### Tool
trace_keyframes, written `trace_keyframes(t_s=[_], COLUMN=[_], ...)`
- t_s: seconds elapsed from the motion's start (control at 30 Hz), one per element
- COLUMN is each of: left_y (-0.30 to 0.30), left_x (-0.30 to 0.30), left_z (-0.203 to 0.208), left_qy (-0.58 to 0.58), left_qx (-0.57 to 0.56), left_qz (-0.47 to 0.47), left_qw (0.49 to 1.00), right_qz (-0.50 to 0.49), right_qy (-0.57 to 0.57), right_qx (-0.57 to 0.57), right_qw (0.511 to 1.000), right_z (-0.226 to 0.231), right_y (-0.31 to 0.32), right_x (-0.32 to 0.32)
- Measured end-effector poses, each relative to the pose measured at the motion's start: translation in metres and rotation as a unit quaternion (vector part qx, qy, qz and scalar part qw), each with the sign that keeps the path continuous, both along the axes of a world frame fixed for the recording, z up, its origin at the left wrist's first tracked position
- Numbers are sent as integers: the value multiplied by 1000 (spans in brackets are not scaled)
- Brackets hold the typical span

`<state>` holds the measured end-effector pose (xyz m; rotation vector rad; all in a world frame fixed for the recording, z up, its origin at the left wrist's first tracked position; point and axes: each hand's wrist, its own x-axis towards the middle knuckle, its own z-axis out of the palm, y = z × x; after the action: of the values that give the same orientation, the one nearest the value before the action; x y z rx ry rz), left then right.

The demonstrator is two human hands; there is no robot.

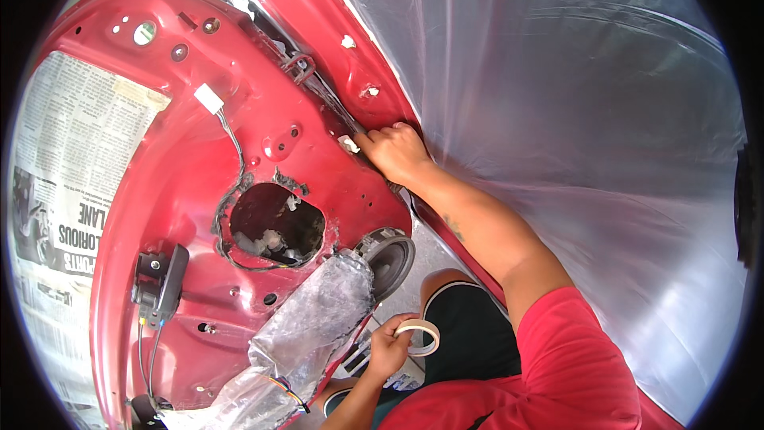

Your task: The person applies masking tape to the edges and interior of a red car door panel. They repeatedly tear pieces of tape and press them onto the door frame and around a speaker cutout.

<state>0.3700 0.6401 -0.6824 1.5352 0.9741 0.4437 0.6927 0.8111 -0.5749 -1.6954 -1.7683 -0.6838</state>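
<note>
My left hand (pixel 389 347) is closed round a roll of pale masking tape (pixel 430 339), held low in front of my body beside the door's speaker. My right hand (pixel 395 153) reaches to the narrow gap between the red car door (pixel 298 103) and the red body frame (pixel 374 95). Its fingers are curled against the edge there, and their tips are partly hidden, so what they grip cannot be made out. A small whitish scrap (pixel 348 143) sits on the door edge just beside those fingertips.
Newspaper (pixel 76 127) covers the window area at left. Clear plastic sheeting (pixel 573 111) hangs over the right side. The bare door panel carries a round speaker (pixel 390 261), a jagged-edged opening (pixel 274 223), a white connector (pixel 209 99), a black latch handle (pixel 171 283) and crumpled plastic film (pixel 310 310).
</note>
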Motion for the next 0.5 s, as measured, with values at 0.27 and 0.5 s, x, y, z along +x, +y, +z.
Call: trace_keyframes(t_s=[0.27,0.5], left_y=[-5,-7], left_x=[-2,2], left_z=[-3,0], left_qy=[12,31], left_qx=[9,17], left_qz=[-14,-33], left_qw=[1000,999], right_qz=[39,13], right_qy=[-102,-95], right_qx=[61,-19], right_qw=[992,995], right_z=[-29,-21], right_y=[-4,2], right_x=[7,3])
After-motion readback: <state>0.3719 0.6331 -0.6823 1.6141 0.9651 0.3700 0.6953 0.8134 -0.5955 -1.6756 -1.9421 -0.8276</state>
